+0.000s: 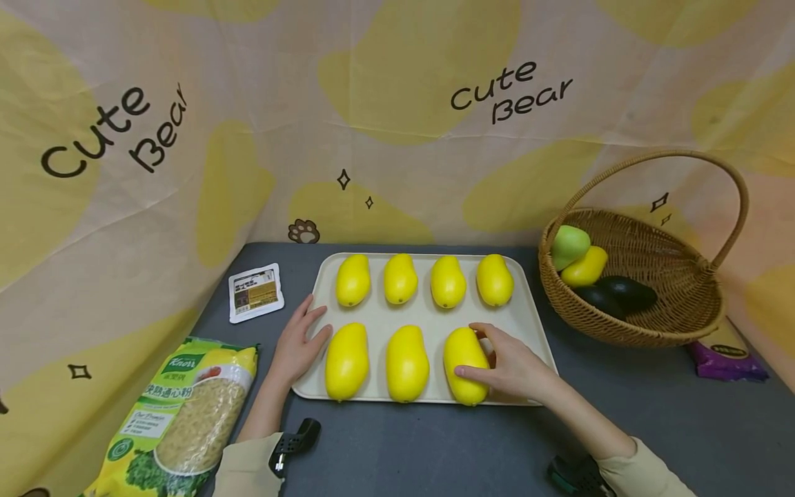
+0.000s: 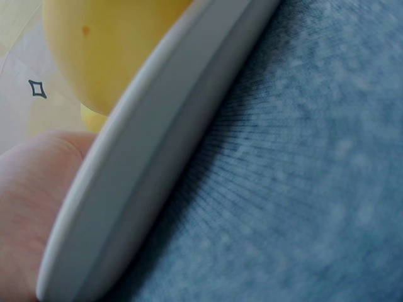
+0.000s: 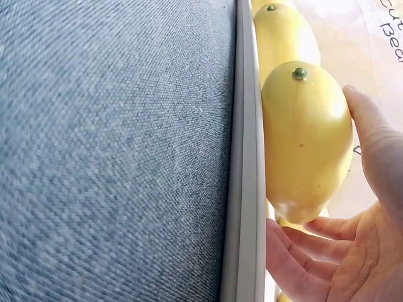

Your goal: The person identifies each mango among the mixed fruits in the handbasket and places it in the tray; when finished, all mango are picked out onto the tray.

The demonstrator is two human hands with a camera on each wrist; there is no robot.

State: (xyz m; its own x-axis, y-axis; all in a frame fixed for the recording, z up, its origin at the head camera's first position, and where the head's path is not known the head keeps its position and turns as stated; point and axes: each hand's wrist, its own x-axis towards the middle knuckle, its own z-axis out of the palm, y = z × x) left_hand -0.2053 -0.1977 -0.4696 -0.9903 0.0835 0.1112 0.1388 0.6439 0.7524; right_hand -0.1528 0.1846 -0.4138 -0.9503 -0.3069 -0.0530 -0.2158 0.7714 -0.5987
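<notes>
A cream tray [image 1: 379,314] bears several yellow mangoes in two rows, a back row and a front row of three. My right hand [image 1: 518,362] holds the front row's rightmost mango [image 1: 464,355], thumb on the near side and fingers around its right and far side. The right wrist view shows that mango [image 3: 308,138] between thumb and fingers, close to the tray rim [image 3: 249,157]. At the tray's left edge my left hand [image 1: 301,348] rests with fingers spread over the rim, beside the front-left mango [image 1: 346,360]. In the left wrist view, the tray rim hides part of this hand.
A wicker basket [image 1: 627,324] at the right holds a green apple [image 1: 570,246], a yellow mango [image 1: 586,267] and dark avocados [image 1: 627,293]. A purple packet [image 1: 727,359] lies beside it. To the left are a pasta bag [image 1: 192,414] and a small white packet [image 1: 255,293].
</notes>
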